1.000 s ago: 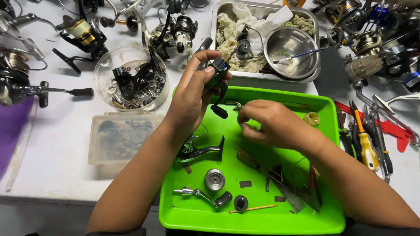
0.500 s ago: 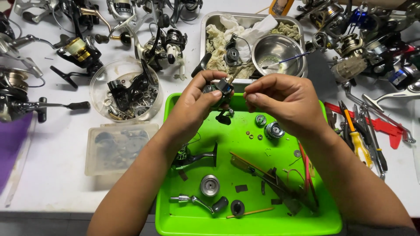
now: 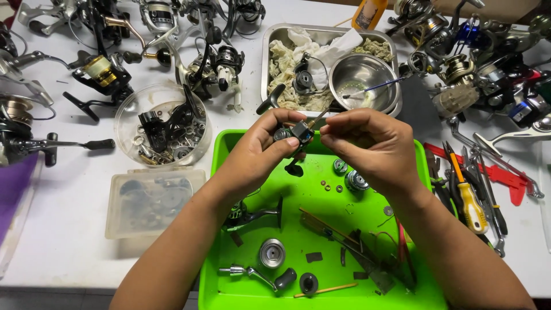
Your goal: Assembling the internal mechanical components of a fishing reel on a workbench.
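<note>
White surface all around, crowded with fishing reels, and a bright green tray sits at the front edge. Above its far rim the left hand has its grip pinched around a small dark reel part, held up clear of the tray. Right hand meets it from the other side, fingertips pressed together on a thin stick poking into that part. Loose washers and a spool lie on the tray below; a steel bowl stands just behind.
</note>
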